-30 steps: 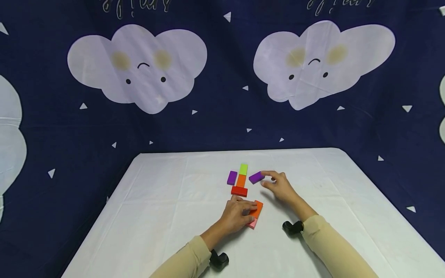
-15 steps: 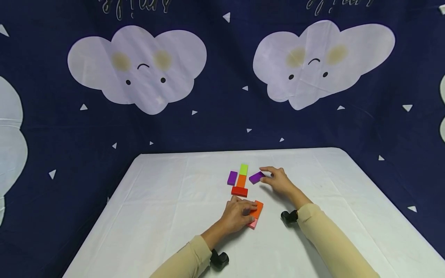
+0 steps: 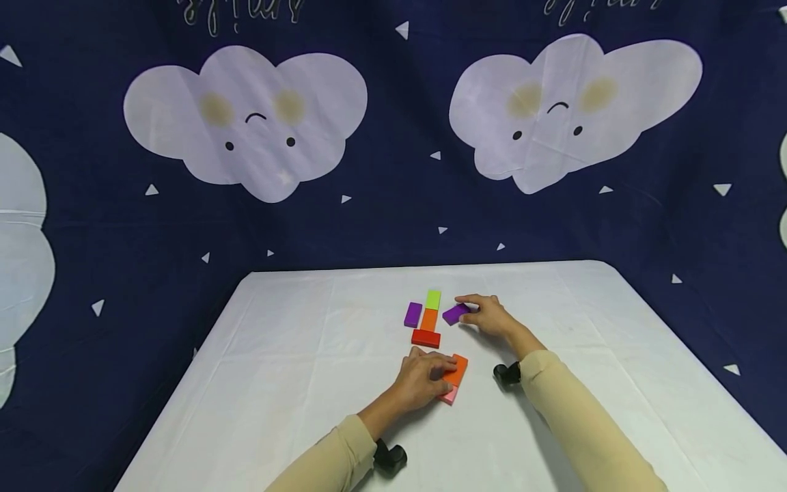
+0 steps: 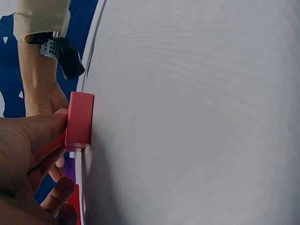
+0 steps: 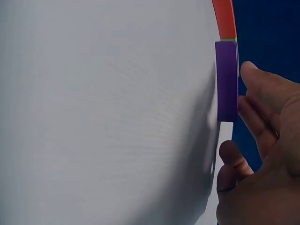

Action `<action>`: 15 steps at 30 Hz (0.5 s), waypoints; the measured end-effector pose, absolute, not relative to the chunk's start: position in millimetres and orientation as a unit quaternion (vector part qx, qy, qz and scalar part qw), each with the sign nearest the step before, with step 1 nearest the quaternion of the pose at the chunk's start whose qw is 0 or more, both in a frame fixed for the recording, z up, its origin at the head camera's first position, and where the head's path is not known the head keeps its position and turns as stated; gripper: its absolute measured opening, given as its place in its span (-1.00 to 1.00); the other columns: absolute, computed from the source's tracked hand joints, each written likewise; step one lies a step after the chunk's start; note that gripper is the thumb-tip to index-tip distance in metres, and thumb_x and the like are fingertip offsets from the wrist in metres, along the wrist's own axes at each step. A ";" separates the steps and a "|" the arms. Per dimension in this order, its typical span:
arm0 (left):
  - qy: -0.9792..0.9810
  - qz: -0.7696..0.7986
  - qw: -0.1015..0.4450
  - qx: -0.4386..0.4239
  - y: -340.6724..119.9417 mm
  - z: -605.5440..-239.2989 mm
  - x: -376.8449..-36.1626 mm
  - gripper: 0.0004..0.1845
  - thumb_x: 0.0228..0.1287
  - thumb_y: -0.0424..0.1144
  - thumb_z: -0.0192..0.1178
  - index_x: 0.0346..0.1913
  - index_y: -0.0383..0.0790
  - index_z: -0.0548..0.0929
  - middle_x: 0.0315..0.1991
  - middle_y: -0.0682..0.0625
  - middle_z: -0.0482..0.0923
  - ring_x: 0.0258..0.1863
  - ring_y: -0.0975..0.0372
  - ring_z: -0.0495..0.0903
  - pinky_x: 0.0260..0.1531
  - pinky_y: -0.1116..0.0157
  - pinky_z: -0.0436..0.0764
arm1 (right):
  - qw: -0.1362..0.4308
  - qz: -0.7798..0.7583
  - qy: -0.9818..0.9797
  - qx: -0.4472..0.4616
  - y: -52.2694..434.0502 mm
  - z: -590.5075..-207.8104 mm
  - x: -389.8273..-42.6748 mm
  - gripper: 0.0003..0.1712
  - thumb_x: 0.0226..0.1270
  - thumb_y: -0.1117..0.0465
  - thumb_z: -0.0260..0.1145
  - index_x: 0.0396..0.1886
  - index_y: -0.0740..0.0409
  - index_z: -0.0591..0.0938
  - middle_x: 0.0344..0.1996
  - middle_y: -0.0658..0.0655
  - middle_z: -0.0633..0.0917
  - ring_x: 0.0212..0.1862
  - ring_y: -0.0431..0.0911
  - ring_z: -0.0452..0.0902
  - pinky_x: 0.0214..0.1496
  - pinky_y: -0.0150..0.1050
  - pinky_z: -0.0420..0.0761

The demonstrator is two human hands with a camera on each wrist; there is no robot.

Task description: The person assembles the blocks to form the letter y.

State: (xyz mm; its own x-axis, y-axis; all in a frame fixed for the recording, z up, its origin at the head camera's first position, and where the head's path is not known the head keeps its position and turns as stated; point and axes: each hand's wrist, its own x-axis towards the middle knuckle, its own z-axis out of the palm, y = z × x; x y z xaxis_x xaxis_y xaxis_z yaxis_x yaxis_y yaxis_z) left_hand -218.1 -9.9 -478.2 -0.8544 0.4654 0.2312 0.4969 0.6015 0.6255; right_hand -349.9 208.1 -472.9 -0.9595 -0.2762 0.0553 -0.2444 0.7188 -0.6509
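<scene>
My left hand [image 3: 420, 378] rests at an orange block [image 3: 456, 370], fingers at its upper part and thumb near its lower end. A pink block [image 4: 80, 119] adjoins that lower end; in the left wrist view the thumb lies against its side. My right hand [image 3: 492, 317] is spread beside a purple block [image 3: 456, 313], index finger past its far side and thumb by its near side. In the right wrist view a finger lies at the purple block's edge, with a slight gap at the thumb. Fingers partly hide the orange and pink blocks.
Left of the right hand, a green block [image 3: 433, 299] and another orange block [image 3: 429, 320] line up end to end. A red block [image 3: 425, 339] lies across their near end. Another purple block [image 3: 413, 314] lies to their left. A patterned dark blue cloth [image 3: 393, 232] hangs behind the white table [image 3: 295, 383].
My right hand has shifted slightly left and away from me; its index finger has left the purple block's end for the far side. The left hand and blocks stay put.
</scene>
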 end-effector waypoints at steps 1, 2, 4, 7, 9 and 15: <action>-0.894 -0.358 0.020 -0.269 -10.0 -478.6 -218.4 -0.69 0.03 -0.22 0.35 -0.08 -0.06 0.73 0.01 0.18 0.66 -0.15 0.33 0.33 -0.16 0.41 0.20 | 0.025 -0.347 0.926 -0.146 208.0 -472.7 -350.9 -0.47 0.17 0.15 0.35 0.19 0.03 0.55 0.18 0.21 0.56 -0.05 0.07 0.31 -0.10 -0.18 0.30; -0.893 -0.361 0.017 -0.269 -10.2 -478.8 -218.5 -0.69 0.03 -0.23 0.35 -0.08 -0.06 0.73 0.01 0.17 0.66 -0.15 0.33 0.33 -0.16 0.41 0.20 | 0.027 -0.351 0.924 -0.149 208.0 -472.5 -351.8 -0.48 0.17 0.16 0.35 0.18 0.04 0.55 0.19 0.22 0.56 -0.02 0.09 0.31 -0.05 -0.13 0.32; -0.891 -0.366 0.014 -0.269 -10.6 -479.1 -218.6 -0.69 0.03 -0.23 0.35 -0.08 -0.07 0.72 0.01 0.17 0.66 -0.15 0.34 0.33 -0.15 0.41 0.20 | 0.030 -0.354 0.922 -0.153 208.1 -472.8 -354.0 -0.49 0.16 0.18 0.34 0.16 0.05 0.56 0.19 0.22 0.55 0.05 0.14 0.31 0.08 -0.01 0.31; -0.888 -0.372 0.014 -0.268 -11.0 -478.3 -218.4 -0.69 0.03 -0.24 0.35 -0.08 -0.08 0.72 0.01 0.16 0.66 -0.15 0.33 0.33 -0.14 0.40 0.20 | 0.027 -0.353 0.921 -0.159 209.4 -473.6 -357.6 -0.51 0.17 0.22 0.33 0.14 0.07 0.58 0.19 0.25 0.55 0.17 0.24 0.30 0.24 0.15 0.22; -0.888 -0.373 0.016 -0.268 -11.0 -477.4 -218.1 -0.69 0.03 -0.24 0.36 -0.08 -0.08 0.72 0.01 0.15 0.66 -0.15 0.33 0.33 -0.13 0.39 0.21 | 0.028 -0.349 0.924 -0.153 211.8 -474.4 -359.7 -0.53 0.17 0.23 0.31 0.13 0.07 0.59 0.19 0.26 0.55 0.23 0.27 0.28 0.30 0.20 0.16; -0.889 -0.373 0.010 -0.265 -11.1 -476.7 -217.3 -0.69 0.04 -0.24 0.34 -0.08 -0.07 0.72 0.01 0.16 0.65 -0.15 0.33 0.33 -0.15 0.41 0.19 | 0.028 -0.344 0.928 -0.142 218.4 -477.6 -358.4 -0.57 0.17 0.27 0.29 0.09 0.09 0.61 0.17 0.31 0.54 0.28 0.31 0.27 0.33 0.24 0.12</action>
State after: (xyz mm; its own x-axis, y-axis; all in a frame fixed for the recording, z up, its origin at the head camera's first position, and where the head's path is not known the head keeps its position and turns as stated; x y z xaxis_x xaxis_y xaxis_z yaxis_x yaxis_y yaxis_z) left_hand -217.3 -11.1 -476.7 -0.8592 0.4637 0.2162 0.4793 0.5818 0.6570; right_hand -358.4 218.4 -477.6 -0.9581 -0.2829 0.0458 -0.2442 0.7224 -0.6470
